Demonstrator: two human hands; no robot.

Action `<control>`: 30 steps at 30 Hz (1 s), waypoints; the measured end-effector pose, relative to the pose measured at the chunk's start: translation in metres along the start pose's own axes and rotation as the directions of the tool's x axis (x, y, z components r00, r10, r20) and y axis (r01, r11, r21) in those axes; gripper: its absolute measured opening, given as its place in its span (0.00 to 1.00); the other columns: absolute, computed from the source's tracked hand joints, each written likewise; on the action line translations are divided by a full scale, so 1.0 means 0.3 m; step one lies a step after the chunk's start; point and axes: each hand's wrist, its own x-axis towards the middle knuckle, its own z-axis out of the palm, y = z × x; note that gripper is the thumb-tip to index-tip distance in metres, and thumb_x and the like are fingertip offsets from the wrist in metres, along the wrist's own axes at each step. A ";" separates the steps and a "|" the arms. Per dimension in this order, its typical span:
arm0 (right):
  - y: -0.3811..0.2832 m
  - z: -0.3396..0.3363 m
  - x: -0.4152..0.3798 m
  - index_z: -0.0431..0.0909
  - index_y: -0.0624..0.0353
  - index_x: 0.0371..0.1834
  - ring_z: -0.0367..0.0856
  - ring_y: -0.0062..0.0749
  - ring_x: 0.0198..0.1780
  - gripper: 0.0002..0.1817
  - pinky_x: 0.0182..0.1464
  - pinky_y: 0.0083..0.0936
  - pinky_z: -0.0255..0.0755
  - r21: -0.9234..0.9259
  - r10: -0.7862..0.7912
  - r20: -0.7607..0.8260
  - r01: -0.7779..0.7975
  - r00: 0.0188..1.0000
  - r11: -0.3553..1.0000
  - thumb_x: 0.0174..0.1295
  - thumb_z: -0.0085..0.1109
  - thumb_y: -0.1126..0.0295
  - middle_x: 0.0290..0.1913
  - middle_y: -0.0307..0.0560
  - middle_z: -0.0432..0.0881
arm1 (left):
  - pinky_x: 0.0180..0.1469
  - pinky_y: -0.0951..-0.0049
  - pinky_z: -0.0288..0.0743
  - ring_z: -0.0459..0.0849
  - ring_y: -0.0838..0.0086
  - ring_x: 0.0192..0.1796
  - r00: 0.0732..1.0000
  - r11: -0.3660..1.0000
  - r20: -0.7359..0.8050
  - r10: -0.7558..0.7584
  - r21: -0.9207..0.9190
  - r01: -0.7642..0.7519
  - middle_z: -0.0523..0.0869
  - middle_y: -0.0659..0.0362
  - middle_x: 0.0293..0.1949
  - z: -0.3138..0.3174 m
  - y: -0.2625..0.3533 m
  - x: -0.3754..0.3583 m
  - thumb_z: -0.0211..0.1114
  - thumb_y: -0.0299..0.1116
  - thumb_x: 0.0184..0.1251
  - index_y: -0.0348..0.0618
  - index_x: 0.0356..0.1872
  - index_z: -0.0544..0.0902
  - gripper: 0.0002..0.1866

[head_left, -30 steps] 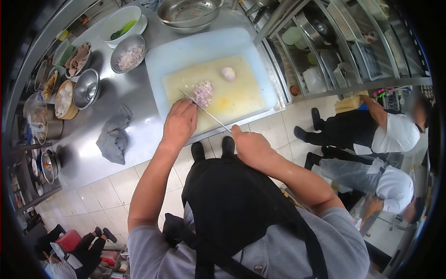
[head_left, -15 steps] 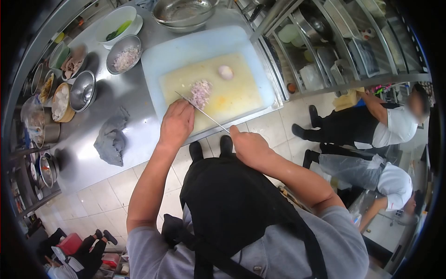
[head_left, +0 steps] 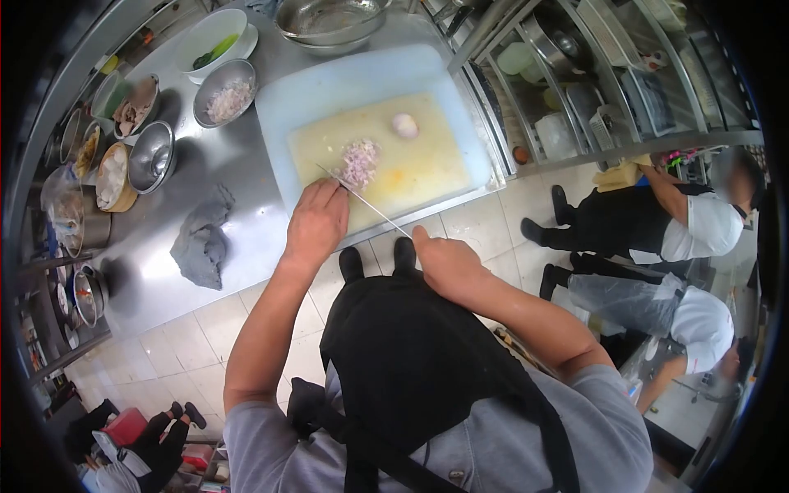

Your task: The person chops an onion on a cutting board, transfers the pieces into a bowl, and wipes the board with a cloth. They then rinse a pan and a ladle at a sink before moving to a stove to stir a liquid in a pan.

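Observation:
My right hand (head_left: pixel 448 261) is closed around the handle of a knife (head_left: pixel 374 209), whose thin blade points up and left over the near side of the yellowish cutting board (head_left: pixel 427 185). Against the blade's left side, my left hand (head_left: pixel 319 218) has its fingers curled and pressed together; whatever lies under them is hidden. Just beyond the blade is a small heap of chopped shallot (head_left: pixel 359 164), pale purple and white. A peeled whole shallot (head_left: pixel 405 125) rests farther back on the board.
Under the board lies a larger bluish-white board (head_left: pixel 275 115). To the left are a bowl of chopped shallot (head_left: pixel 226 99), an empty metal bowl (head_left: pixel 153 156) and a crumpled grey cloth (head_left: pixel 201 242). Metal pans (head_left: pixel 329 25) stand behind. Two people (head_left: pixel 699 222) are at the right.
The view has shifted slightly, moving the board and bowls a little to the right in the picture. Both hands and the knife keep nearly the same pose.

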 end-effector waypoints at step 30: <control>0.011 -0.017 0.032 0.67 0.69 0.49 0.85 0.62 0.35 0.17 0.39 0.52 0.78 -0.045 -0.070 -0.025 0.069 0.997 0.997 0.55 0.55 0.82 0.28 0.62 0.84 | 0.57 0.59 0.78 0.83 0.54 0.52 0.999 0.999 -0.009 -0.048 0.004 0.048 0.85 0.50 0.43 -0.035 -0.013 -0.014 0.66 0.21 0.59 0.35 0.38 0.83 0.07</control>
